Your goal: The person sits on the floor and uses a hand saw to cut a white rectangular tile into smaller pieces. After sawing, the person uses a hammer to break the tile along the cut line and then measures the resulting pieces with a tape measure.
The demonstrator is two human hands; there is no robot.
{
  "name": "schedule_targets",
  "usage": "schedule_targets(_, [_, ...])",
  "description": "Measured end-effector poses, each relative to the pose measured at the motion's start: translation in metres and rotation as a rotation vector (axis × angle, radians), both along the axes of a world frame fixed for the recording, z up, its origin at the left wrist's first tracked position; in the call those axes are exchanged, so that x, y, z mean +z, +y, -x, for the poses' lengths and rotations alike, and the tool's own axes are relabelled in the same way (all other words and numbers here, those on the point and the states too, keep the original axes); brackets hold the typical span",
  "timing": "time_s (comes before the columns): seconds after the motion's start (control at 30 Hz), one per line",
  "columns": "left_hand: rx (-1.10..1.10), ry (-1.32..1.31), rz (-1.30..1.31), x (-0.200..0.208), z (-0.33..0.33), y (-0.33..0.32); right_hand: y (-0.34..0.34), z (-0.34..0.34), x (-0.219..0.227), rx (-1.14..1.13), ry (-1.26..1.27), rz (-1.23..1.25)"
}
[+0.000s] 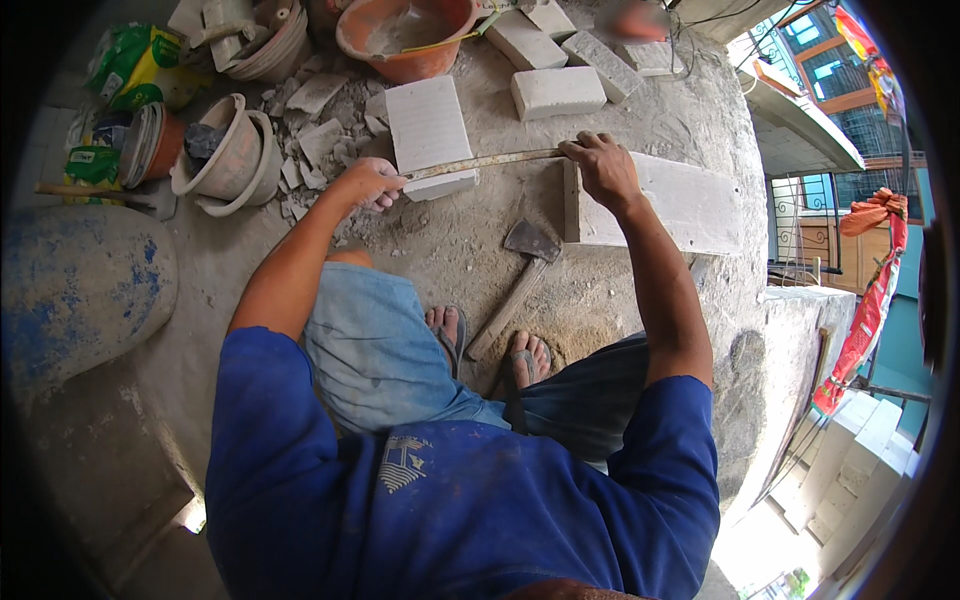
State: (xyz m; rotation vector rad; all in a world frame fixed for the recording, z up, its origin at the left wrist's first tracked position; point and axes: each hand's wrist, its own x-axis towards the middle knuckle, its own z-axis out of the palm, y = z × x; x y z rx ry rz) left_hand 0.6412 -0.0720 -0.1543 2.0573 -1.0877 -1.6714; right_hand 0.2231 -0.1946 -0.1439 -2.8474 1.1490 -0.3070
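A thin, worn strip that looks like a measuring tape stretches between my hands, bowed slightly upward. My left hand is closed on its left end, close to the lower corner of an upright-lying white block. With its fingers bent, my right hand pinches the other end, over the left end of a long white block. Part of that block is hidden by my right forearm. Below the strip, a hatchet with a wooden handle lies on the ground, between the long block and my feet.
Broken block pieces lie left of the nearer block. Beyond are an orange basin and several more blocks. Stained buckets and a blue-spotted drum stand left. A ledge borders the right.
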Motion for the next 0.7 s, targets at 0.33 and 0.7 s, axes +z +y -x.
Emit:
schedule_targets(0.33, [0.606,0.069,0.268,0.012,-0.018,0.003,0.041,-0.011,0.031,0.112,-0.094,-0.343])
schedule_targets(0.7, [0.452,-0.01,0.21,0.015,0.009,-0.022,0.165,-0.112,-0.057,0.193,0.527,-0.802])
